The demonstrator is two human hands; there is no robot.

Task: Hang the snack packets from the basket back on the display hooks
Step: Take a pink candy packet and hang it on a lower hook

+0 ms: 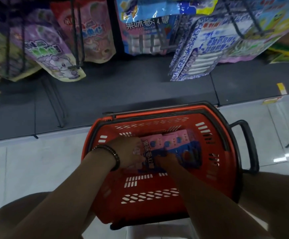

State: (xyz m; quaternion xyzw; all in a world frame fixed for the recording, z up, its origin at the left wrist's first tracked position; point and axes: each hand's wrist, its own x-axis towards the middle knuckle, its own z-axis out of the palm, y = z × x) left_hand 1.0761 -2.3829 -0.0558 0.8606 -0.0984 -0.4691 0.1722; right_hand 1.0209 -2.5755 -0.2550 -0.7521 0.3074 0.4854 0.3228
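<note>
A red shopping basket (214, 178) stands on the floor right below me. Inside it lie several pink-and-blue snack packets (173, 142), overlapping in a row. My left hand (128, 152), with a dark bead bracelet at the wrist, grips the left edge of the nearest packet (148, 153). My right hand (167, 160) pinches the same packet's lower edge, its fingers partly hidden under the wrapper. Above hang matching pink-and-blue packets (145, 37) on a display hook (164, 44).
Purple and pink bags (48, 49) hang at the upper left on black hooks (76, 49). Blue-and-white packets (204, 54) hang at the upper right. A dark base shelf (123, 94) runs between display and basket. The basket's black handle (247, 145) sticks out right over pale floor tiles.
</note>
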